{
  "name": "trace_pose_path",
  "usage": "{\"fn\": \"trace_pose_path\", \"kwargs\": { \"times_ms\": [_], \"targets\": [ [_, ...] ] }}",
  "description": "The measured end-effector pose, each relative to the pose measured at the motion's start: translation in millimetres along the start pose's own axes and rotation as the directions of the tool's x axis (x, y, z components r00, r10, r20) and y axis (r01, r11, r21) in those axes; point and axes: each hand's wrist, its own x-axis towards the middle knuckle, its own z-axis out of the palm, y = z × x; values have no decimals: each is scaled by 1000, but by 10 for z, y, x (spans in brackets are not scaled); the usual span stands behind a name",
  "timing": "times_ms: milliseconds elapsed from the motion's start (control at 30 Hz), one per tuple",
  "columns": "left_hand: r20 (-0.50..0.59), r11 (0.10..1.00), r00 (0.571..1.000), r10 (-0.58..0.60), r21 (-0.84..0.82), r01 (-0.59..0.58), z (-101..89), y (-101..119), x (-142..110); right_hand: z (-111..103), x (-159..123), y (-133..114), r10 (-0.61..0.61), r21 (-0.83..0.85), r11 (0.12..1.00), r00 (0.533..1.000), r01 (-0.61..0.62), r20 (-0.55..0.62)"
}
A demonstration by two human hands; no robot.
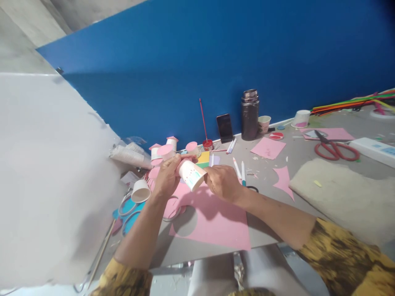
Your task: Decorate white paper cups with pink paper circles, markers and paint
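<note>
Held tilted above the table is a white paper cup (191, 174) with coloured drawing on its side and pink paper at its base end. My left hand (168, 174) is closed around that pink end. At the cup's open rim, the curled fingers of my right hand (224, 181) pinch the edge; the fingertips are partly hidden. Below both hands lies a large pink paper sheet (222, 224) with a round piece cut out. Behind my left hand stand several paper cups topped with pink discs (166, 150). A plain white cup (141, 191) lies on its side to the left.
Grey-handled scissors (129, 213) lie on blue paper at left; red-handled scissors (336, 150) are at right. Along the blue partition stand a dark flask (249, 117), a phone (225, 128) and a red pot (208, 144) with a stick. Markers (243, 172), a cloth (333, 185) and a power strip (375, 150) occupy the right side.
</note>
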Motion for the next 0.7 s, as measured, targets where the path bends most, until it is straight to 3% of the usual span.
{"fn": "trace_pose_path", "kwargs": {
  "times_ms": [433, 600, 700],
  "targets": [
    [34, 996, 996, -81, 41, 79, -64, -2, 14, 34, -20, 14, 32, 45, 998, 999, -31, -10],
    [-107, 1000, 994, 3, 3, -3, -157, 18, -31, -8, 7, 52, 70, 63, 996, 997, -68, -19],
    [-154, 999, 988, 11, 39, -5, -113, -51, -151, -11, 15, 46, 89, 44, 995, 996, -88, -14]
  ]
}}
